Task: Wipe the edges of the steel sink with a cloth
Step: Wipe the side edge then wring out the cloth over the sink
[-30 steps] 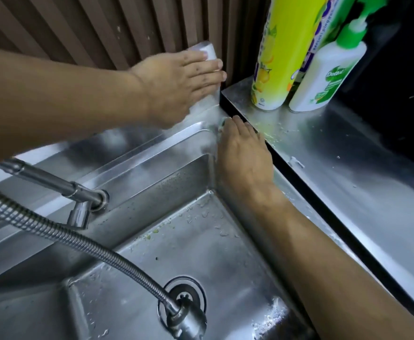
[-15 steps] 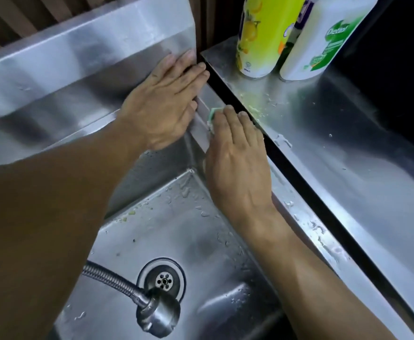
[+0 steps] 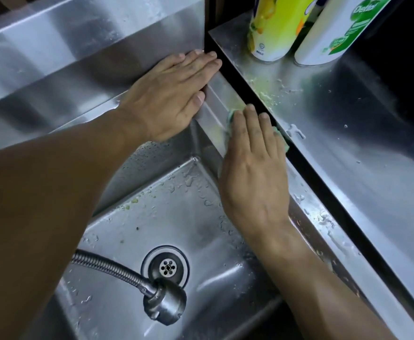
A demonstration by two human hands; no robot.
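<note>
Green cloth [image 3: 231,118] shows only as a sliver past my fingertips and another at the little-finger side; the rest lies flat under my right hand [image 3: 252,163], which presses it onto the right-hand rim of the steel sink [image 3: 222,94] with fingers straight and close together. That rim is a narrow strip running away from me toward the back corner and back along my forearm toward my body, and my hand lies lengthwise on it, so I judge the stroke has to follow that line and no other. Just to the right a dark gap separates the rim from the raised steel table [image 3: 348,133], where yellowish crumbs and droplets lie near two bottles. My left hand [image 3: 174,94] rests flat, fingers straight and together, at the back corner where the splash wall meets the rim, just ahead of the cloth. It is the nearer hand to that corner, yet it holds nothing; the cloth is wholly under the right.
</note>
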